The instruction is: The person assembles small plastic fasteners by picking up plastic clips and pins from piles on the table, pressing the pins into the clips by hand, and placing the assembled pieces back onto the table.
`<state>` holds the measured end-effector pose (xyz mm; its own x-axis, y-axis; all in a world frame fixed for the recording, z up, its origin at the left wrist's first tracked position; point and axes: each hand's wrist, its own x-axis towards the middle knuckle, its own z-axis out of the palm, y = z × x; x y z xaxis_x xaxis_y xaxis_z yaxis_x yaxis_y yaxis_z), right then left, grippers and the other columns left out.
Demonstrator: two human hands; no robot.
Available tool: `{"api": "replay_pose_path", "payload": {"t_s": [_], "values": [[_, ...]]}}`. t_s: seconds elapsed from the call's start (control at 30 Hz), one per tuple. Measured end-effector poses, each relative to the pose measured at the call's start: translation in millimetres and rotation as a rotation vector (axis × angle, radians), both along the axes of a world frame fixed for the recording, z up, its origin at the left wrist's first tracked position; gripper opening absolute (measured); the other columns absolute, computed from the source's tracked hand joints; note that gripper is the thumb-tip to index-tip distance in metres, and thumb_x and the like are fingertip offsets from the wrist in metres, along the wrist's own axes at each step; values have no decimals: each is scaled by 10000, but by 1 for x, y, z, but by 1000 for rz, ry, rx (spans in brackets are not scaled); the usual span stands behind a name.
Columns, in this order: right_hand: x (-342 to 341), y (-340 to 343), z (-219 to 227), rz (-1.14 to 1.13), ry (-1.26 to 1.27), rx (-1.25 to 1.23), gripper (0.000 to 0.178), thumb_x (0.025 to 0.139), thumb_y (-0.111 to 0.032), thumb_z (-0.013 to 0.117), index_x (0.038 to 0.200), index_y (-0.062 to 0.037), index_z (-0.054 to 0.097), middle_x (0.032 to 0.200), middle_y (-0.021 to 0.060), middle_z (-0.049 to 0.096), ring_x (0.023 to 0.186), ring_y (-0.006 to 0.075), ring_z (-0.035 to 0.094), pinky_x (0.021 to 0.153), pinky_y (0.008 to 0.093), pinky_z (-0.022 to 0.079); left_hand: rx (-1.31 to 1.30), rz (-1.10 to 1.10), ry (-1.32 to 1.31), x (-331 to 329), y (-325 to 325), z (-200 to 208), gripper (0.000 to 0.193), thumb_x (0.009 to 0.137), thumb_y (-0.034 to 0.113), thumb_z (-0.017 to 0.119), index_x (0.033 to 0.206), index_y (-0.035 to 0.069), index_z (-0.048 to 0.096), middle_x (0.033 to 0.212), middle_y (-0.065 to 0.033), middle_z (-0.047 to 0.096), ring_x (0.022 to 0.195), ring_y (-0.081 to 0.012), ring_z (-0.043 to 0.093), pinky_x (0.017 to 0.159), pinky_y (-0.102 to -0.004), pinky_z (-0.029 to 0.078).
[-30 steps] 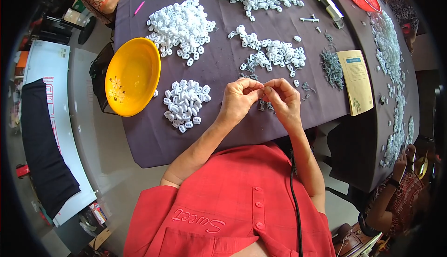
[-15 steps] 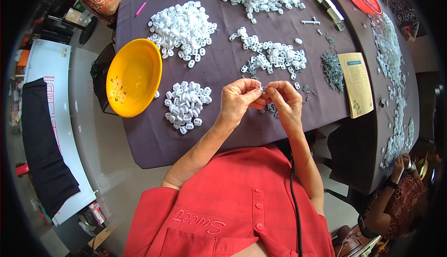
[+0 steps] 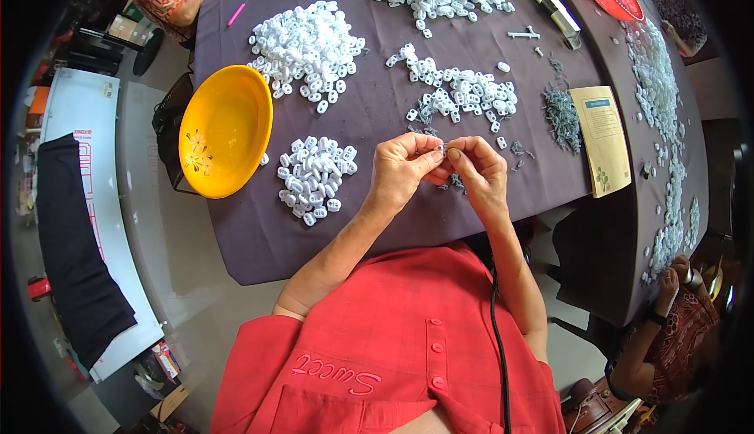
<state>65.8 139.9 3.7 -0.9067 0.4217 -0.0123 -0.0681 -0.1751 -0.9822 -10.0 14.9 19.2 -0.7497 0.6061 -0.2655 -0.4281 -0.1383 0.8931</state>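
Left hand (image 3: 399, 170) and right hand (image 3: 484, 176): fingertips pinching one small pale piece (image 3: 441, 149) between them, presumably for fine control, over the table (image 3: 271, 249). White heap (image 3: 315, 181), left; grey bits (image 3: 561, 118), right; apparently separated for easy reach.

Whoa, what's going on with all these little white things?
Someone in a red shirt is pinching something tiny between the fingertips of the left hand and right hand; fingers hide most of it. A small heap of white pieces lies left of the hands, with bigger piles farther up the table. Gray bits lie beside a tan packet, and a yellow bowl is at the left.
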Motion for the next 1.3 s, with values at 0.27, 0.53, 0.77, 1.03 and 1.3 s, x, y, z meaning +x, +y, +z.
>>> {"api": "replay_pose_path", "payload": {"t_s": [0.27,0.53,0.77,1.03,1.3], "values": [[0,3,5,26,-55,215,53,872,-23,573,905,17,581,805,8,608,730,49,547,655,202,472,-5,2,13,0,0,-3,115,851,17,586,949,-31,623,801,-101,659,667,-159,655,591,-267,564],[-4,1,10,-39,-19,491,35,819,10,573,847,12,553,683,59,589,583,91,538,541,235,437,8,31,16,1,2,-7,99,842,11,600,922,-32,637,781,-86,658,649,-136,642,584,-256,556],[-4,2,-1,44,-67,446,38,853,35,529,855,16,563,700,26,605,666,56,567,599,206,472,-73,3,147,-1,2,-13,108,843,20,604,929,-34,640,778,-83,661,650,-126,638,577,-243,548],[-5,6,-2,25,-75,465,26,848,20,550,851,26,575,701,24,608,659,53,567,593,207,476,-70,26,149,1,5,-14,106,846,17,598,927,-38,638,779,-79,661,640,-115,629,575,-243,545],[-4,8,3,9,-108,508,47,817,9,587,862,11,601,714,36,614,621,65,557,557,218,454,-94,54,177,5,9,-21,97,847,-1,584,926,-37,629,766,-76,653,607,-104,620,545,-231,538]]}}
